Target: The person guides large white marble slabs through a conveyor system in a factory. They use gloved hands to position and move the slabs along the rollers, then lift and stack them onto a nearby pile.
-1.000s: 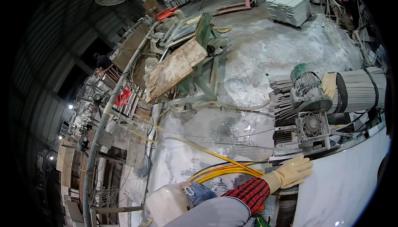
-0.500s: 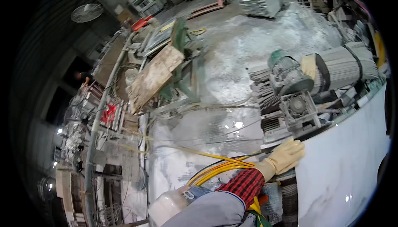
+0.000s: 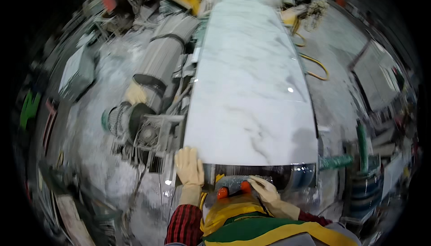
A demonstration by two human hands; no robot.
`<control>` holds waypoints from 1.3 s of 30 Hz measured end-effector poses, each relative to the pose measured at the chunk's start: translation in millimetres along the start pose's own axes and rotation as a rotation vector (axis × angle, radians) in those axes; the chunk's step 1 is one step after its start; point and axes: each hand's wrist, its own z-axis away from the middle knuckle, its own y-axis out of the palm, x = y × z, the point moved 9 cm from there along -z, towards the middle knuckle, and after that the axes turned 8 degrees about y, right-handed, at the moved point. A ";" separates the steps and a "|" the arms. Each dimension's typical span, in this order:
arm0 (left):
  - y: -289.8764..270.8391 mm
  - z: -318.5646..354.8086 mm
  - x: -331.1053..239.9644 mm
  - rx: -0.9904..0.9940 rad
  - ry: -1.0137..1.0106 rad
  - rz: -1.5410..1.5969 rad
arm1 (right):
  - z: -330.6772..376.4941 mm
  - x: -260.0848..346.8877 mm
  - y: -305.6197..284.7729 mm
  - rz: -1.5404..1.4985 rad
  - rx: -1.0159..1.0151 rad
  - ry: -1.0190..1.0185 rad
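Observation:
A long white marble slab (image 3: 251,106) with grey veins stretches away from me, its glossy face up. My left hand (image 3: 189,167), in a cream rubber glove, lies with fingers stretched at the slab's near left corner. My right hand (image 3: 268,194), gloved alike, is lower, just short of the slab's near edge and close to the middle. Its fingers look extended, though motion softens them, and I see nothing held. Between the hands are two rounded orange pieces (image 3: 245,186) above my yellow and green apron (image 3: 251,230).
Left of the slab lie a dusty motor with gearbox (image 3: 146,131) and a long grey pleated cover (image 3: 164,50). A yellow hose (image 3: 319,68) curls on the floor at right. Blue-grey drums (image 3: 366,192) stand at lower right, and stacked slabs (image 3: 77,73) at far left.
The view has swung right, bringing the slab to the middle. My left hand remains by the slab's corner. My right hand, out of view before, now shows near the slab's near edge.

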 end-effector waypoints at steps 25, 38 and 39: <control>55.7 -87.8 -79.9 0.447 0.512 0.329 | 44.3 -108.5 56.0 -0.885 -0.365 0.321; 64.4 -149.5 -112.8 0.957 0.130 0.389 | 17.4 -138.2 63.2 -0.987 -0.090 0.578; 41.6 -154.1 -120.9 0.944 0.137 0.398 | 20.0 -123.3 58.4 -0.975 -0.053 0.521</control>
